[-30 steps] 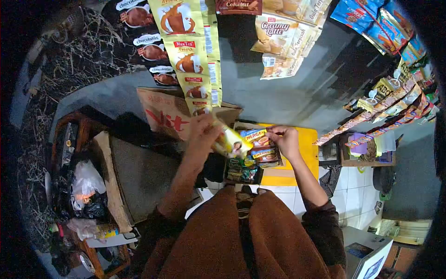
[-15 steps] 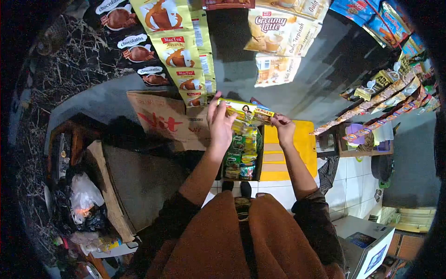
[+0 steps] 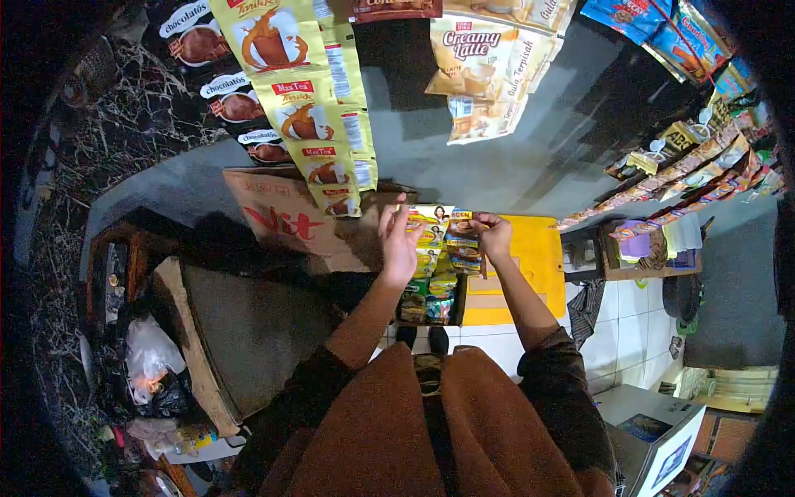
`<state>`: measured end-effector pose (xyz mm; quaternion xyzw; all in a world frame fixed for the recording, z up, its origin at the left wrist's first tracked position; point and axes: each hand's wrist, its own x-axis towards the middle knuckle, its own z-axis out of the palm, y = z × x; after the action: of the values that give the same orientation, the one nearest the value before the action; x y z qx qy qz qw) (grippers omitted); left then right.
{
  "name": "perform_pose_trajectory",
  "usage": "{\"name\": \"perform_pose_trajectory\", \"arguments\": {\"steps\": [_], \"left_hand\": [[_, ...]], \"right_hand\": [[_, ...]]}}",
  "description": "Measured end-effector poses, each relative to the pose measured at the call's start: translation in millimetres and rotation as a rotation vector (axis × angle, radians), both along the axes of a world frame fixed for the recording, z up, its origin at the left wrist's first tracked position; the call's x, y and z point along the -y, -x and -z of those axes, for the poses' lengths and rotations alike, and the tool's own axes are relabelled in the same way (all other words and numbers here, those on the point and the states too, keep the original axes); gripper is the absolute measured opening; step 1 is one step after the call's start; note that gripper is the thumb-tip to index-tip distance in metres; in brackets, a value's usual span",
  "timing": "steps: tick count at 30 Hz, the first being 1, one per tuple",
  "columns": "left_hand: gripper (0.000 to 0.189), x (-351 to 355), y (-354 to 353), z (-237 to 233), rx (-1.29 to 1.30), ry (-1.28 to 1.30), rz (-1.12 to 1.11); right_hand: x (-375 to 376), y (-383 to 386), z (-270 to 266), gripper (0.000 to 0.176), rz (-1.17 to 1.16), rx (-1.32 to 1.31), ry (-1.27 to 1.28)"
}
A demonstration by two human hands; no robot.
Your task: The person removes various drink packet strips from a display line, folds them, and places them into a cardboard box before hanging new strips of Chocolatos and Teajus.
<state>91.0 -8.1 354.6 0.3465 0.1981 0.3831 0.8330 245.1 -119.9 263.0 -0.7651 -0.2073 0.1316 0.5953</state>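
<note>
My right hand point(image 3: 495, 238) is closed, pinching the upper edge of a strip of Energen sachets point(image 3: 463, 234) with brown and yellow print. Directly left of it hangs a strip of yellow sachets point(image 3: 430, 236) with a pictured figure on each. My left hand point(image 3: 399, 253) is at that strip's left edge, its thumb against the sachets and other fingers raised; its grip is partly hidden. Below both strips stands an open dark box point(image 3: 460, 308) containing green and yellow sachets point(image 3: 426, 303). How the two strips join, if they do, cannot be seen.
A yellow panel point(image 3: 537, 248) lies right of the box and a Vit cardboard carton point(image 3: 281, 219) stands left. MaxTea sachets point(image 3: 302, 120) and Creamy Latte packs point(image 3: 472, 62) hang ahead. More snack strips point(image 3: 679, 178) hang at right, above a shelf point(image 3: 646, 267).
The sachets, stretched sideways between my hands before, now hang down as two strips side by side. Both hands are slightly lower, and my right hand has shifted a little left.
</note>
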Motion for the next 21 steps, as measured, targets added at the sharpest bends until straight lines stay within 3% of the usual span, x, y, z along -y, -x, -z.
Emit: {"name": "perform_pose_trajectory", "arguments": {"steps": [2, 5, 9, 11, 13, 14, 16, 17, 19, 21], "left_hand": [[0.007, 0, -5, -3, 0.013, 0.008, -0.011], [0.008, -1, -11, -13, 0.025, 0.02, -0.013], [0.01, 1, -7, -31, 0.088, -0.026, 0.015], [0.011, 2, 3, -31, 0.063, -0.032, 0.039], [0.015, 6, 17, -18, 0.108, -0.04, 0.073], [0.019, 8, 26, -4, 0.06, 0.005, 0.087], [0.025, 21, 54, 33, -0.287, -0.316, 0.046], [0.025, 24, 71, 57, -0.059, 0.152, 0.113], [0.027, 45, 99, 82, -0.197, 0.311, 0.021], [0.028, 59, 125, 109, -0.274, 0.399, -0.01]], "right_hand": [[-4, -7, 23, 0.009, -0.026, -0.025, 0.043], [-11, -5, 8, 0.008, -0.025, -0.019, 0.085], [-16, -5, 1, 0.005, -0.04, -0.133, -0.234], [-13, -7, 8, 0.005, -0.046, -0.125, -0.191], [-4, 3, 9, 0.006, -0.105, -0.3, -0.299], [1, 6, 27, 0.009, -0.145, -0.306, -0.374], [19, 20, 66, 0.011, -0.17, -0.451, -0.32], [31, 31, 93, 0.014, -0.199, -0.542, -0.401], [57, 54, 135, 0.013, -0.313, -0.424, -0.337], [79, 76, 129, 0.012, -0.32, -0.591, 0.051]]}}
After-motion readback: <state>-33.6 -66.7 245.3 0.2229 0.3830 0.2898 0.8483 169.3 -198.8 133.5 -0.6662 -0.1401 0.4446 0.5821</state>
